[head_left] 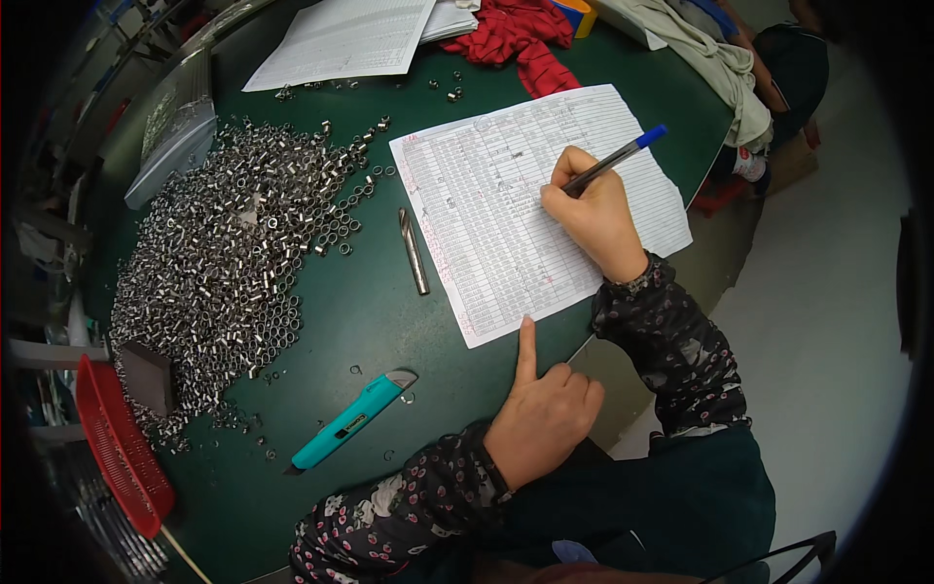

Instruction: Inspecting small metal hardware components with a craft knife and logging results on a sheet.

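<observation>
Centrally, right hand (595, 216) closed around a blue-capped ballpoint pen (615, 160) on a lined handwritten paper sheet (506, 209), left hand (541, 417) curled, forefinger pinning the sheet's near edge, green table (389, 321), heaped small steel rings (229, 248) leftward.

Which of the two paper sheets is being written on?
The nearer ruled sheet, under both hands; the other sheet lies untouched at the table's far edge.

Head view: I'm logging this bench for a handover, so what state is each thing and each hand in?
Ruled sheet: flat on the green table, filled with handwriting.
Pen: uncapped, tip on the sheet.
Right hand: closed around the pen.
Left hand: forefinger pressing the sheet's near edge.
Utility knife: lying flat; blade state unclear.
Metal rings: heaped loose.
Metal rod: lying untouched.
</observation>
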A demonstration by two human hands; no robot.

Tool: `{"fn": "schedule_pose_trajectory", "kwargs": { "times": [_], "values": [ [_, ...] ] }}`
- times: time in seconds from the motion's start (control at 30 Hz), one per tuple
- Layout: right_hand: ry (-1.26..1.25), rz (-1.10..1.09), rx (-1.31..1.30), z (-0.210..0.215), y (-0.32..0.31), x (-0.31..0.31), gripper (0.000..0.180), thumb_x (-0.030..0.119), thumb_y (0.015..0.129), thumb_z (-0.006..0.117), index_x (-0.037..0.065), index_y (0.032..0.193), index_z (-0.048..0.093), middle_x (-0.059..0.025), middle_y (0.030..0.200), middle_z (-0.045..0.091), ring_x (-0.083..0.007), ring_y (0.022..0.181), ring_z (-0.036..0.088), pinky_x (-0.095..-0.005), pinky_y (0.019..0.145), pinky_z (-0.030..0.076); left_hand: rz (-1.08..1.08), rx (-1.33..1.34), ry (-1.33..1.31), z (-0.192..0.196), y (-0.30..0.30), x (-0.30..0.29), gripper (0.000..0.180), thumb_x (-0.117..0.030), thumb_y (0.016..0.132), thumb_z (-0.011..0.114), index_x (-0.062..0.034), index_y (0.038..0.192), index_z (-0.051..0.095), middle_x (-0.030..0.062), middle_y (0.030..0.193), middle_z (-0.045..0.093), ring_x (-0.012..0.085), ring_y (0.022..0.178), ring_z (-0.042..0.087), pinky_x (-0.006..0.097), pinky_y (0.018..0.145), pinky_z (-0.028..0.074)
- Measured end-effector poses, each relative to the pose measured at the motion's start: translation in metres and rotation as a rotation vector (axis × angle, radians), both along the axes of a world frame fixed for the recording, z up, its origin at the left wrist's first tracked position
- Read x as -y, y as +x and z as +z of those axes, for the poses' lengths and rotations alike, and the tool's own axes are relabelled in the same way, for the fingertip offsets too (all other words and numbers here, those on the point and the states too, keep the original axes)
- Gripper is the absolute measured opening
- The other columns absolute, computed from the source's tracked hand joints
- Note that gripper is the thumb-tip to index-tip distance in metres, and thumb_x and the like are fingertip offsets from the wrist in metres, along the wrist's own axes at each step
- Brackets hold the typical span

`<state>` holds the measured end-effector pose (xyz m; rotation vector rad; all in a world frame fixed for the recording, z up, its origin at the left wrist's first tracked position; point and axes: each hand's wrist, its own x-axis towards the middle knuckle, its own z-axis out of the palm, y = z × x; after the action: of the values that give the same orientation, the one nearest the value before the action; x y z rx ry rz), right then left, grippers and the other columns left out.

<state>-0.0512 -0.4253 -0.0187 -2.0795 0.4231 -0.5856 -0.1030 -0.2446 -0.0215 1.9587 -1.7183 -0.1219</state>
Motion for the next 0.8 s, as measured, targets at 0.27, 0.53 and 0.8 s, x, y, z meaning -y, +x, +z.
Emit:
{"fn": "schedule_pose_trajectory", "kwargs": {
  "times": [0.27,0.53,0.8],
  "values": [
    [0.225,0.014,0.088,0.0009,0.0002,0.0015,0.012,0.005,0.068,0.055,0.001,0.064,0.044,0.0009,0.056,0.041,-0.0056,0.054,0.035,-0.0213,0.048,0.031,0.008,-0.005,0.003,0.0014,0.0002,-0.0014,0.006,-0.006,0.073,0.052,-0.0044,0.067,0.05,0.001,0.055,0.037,0.0133,0.058,0.045,0.065,0.095,0.018],
    [0.26,-0.055,0.186,0.0016,-0.0022,0.0034,0.012,0.003,0.069,0.055,0.002,0.065,0.045,0.0022,0.06,0.042,-0.0042,0.057,0.036,-0.0195,0.051,0.031,-0.001,-0.024,0.0,0.0014,0.0006,-0.0004,0.006,-0.005,0.072,0.051,-0.0042,0.067,0.049,0.0012,0.055,0.037,0.0136,0.058,0.045,0.065,0.095,0.016],
    [0.299,-0.074,0.268,0.0011,-0.0026,0.0038,0.012,0.004,0.071,0.056,0.002,0.067,0.045,0.0015,0.061,0.044,-0.0045,0.056,0.039,-0.0187,0.052,0.033,0.002,-0.014,0.008,0.001,0.0002,-0.0005,0.007,-0.005,0.073,0.051,-0.0048,0.066,0.049,0.0009,0.054,0.035,0.0133,0.057,0.044,0.065,0.095,0.017]
  ]
}}
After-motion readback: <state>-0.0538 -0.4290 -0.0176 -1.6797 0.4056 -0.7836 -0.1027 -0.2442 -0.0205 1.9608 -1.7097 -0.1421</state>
